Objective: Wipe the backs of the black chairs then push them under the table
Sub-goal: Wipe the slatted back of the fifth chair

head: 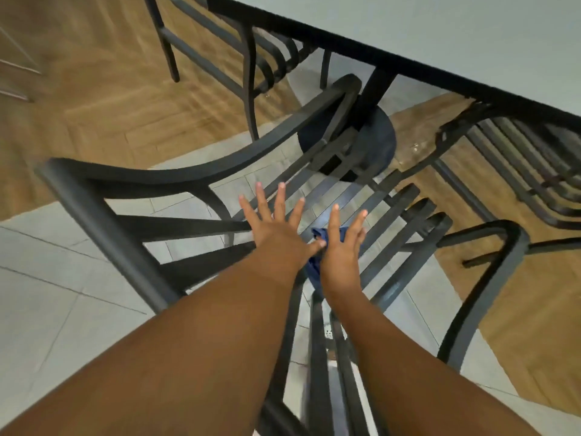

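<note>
View from above, looking down w/ both arms stretched forward over a black chair. Left hand has fingers straight and spread wide, palm down at the chair's back rails. Right hand also has straight, slightly spread fingers, pressing a blue cloth against the rails; the cloth shows between and just below the two hands. The chair stands pulled out, its front near the table pedestal. A second chair sits top left, a third chair at right, partly under the table edge. Floor is grey tile and wood.

Step in hand, prob.: wiping this chair's back. Next move likely needs finishing the rails, then a firm grip on the frame to push it straight in, clear of the pedestal.
</note>
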`<state>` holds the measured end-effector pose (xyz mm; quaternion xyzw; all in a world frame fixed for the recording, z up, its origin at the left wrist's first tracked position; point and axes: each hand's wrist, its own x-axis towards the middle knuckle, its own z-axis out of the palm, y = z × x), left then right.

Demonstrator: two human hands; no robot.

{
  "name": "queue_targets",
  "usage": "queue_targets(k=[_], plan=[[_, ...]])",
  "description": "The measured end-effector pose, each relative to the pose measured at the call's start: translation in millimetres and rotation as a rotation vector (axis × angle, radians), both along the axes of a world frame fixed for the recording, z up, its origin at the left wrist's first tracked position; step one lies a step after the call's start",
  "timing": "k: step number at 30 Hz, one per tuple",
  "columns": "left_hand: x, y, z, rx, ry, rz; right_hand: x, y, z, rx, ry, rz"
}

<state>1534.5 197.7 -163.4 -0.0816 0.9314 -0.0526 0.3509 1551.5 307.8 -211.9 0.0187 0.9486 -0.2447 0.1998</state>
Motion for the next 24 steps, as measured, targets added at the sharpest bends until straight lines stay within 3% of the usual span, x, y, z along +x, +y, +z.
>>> queue_targets(k=[6,12,17,24], plan=[[-18,-27,19,0.042,-0.094,-0.026,1,-43,5,-0.146,0.140,-0.129],[-42,-59,27,0.138,-0.076,-0.114,-18,-71,11,-0.157,-0.034,-0.223],[-61,-93,41,0.323,0.069,-0.184,-40,-94,23,-0.129,-0.032,-0.260],[-93,-128,43,0.425,0.213,-0.201,-77,-126,42,-0.138,0.090,-0.332]])
